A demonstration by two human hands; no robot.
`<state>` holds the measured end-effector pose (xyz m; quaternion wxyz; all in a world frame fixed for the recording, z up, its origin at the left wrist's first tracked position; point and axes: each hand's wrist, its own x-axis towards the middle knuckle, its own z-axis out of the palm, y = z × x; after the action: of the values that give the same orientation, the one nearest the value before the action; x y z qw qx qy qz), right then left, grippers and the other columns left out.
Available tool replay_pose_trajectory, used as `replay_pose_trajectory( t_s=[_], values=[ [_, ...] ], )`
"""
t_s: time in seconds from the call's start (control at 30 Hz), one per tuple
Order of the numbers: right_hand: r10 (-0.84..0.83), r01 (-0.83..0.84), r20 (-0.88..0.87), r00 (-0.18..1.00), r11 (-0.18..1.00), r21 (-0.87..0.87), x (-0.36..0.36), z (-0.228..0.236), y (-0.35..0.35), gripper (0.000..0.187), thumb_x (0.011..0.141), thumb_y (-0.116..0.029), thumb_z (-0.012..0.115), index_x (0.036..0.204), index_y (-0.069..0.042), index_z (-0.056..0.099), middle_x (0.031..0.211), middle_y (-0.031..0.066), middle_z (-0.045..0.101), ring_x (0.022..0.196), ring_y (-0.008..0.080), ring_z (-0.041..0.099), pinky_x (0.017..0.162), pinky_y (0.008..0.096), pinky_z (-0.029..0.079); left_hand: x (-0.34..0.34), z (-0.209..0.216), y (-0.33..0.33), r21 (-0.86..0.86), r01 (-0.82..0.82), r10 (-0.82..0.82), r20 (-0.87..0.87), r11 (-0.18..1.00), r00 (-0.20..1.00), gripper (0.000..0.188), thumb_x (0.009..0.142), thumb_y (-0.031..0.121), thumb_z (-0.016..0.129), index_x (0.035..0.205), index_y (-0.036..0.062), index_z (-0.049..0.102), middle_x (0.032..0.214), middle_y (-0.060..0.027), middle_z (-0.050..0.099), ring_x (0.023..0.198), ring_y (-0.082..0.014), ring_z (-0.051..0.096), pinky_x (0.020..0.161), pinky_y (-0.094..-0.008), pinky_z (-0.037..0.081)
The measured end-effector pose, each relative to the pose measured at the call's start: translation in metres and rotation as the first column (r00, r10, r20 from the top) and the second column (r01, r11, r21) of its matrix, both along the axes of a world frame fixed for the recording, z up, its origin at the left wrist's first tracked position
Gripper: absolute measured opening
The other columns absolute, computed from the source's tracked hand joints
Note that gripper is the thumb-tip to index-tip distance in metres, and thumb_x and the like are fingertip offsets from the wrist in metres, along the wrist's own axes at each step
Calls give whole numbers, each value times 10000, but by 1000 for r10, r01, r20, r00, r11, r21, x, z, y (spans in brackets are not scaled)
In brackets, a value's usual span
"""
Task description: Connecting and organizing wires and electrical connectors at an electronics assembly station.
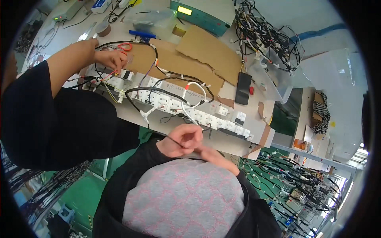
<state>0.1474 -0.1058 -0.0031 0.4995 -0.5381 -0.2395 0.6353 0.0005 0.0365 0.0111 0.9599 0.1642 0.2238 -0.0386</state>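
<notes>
My left hand [182, 141] is held up in front of the table's near edge, its fingers curled around a thin black cable [173, 141]. Close against it is my right hand [216, 157], whose fingertips are hidden behind the left. Just beyond both hands runs a long row of white connector sockets [178, 106] on a board. Over that board loops a wiring harness [166, 72] in black sleeving, with a white cable [189, 89] banded in red. What the right fingers touch cannot be made out.
At the left, a co-worker's hand [113, 59] works on wires at the board's end. Cardboard sheets [202, 51], a black phone-like device [243, 88], red-handled scissors [125, 47] and a green test instrument [202, 18] lie beyond. Bundled harnesses [266, 31] fill the far right; a plastic bin [274, 75] stands nearby.
</notes>
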Motion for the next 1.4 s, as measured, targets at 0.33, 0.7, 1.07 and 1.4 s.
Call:
replay_pose_trajectory(
  t_s=[0.33, 0.7, 1.07, 1.4],
  values=[
    [-267, 185, 178, 947, 908, 377, 61, 86, 15, 402, 1062, -262, 406, 783, -18, 562, 628, 15, 498, 497, 60, 405, 463, 226, 300, 44, 58, 1, 553, -435, 223, 409, 711, 885, 334, 1039, 235, 430, 1206, -19, 568, 1155, -164, 579, 1172, -241, 507, 972, -357, 417],
    [186, -197, 293, 938, 980, 10, 94, 62, -1, 553, 826, -81, 723, 1336, 5, 527, 1110, 67, 627, 924, 140, 597, 800, 274, 508, 74, 41, -31, 796, -114, 100, 67, 595, 993, 223, 1031, 206, 457, 987, 30, 586, 691, -42, 515, 663, -125, 515, 656, -288, 456],
    [-327, 207, 533, 781, 940, 273, 103, 26, -15, 219, 870, 41, 662, 1081, 7, 709, 977, 98, 680, 868, 147, 641, 783, 254, 509, 102, 21, -53, 983, -117, 270, 75, 145, 960, 210, 890, 89, 662, 1080, 1, 655, 926, -110, 624, 863, -217, 631, 774, -319, 507],
    [-266, 184, 376, 888, 953, 241, 134, 16, -5, 445, 809, 93, 724, 1235, 22, 616, 955, 105, 690, 903, 171, 682, 801, 274, 566, 127, 6, -55, 999, -45, 322, 48, -17, 946, 187, 810, 16, 721, 988, -17, 672, 935, -106, 670, 720, -188, 630, 671, -278, 517]
  ],
)
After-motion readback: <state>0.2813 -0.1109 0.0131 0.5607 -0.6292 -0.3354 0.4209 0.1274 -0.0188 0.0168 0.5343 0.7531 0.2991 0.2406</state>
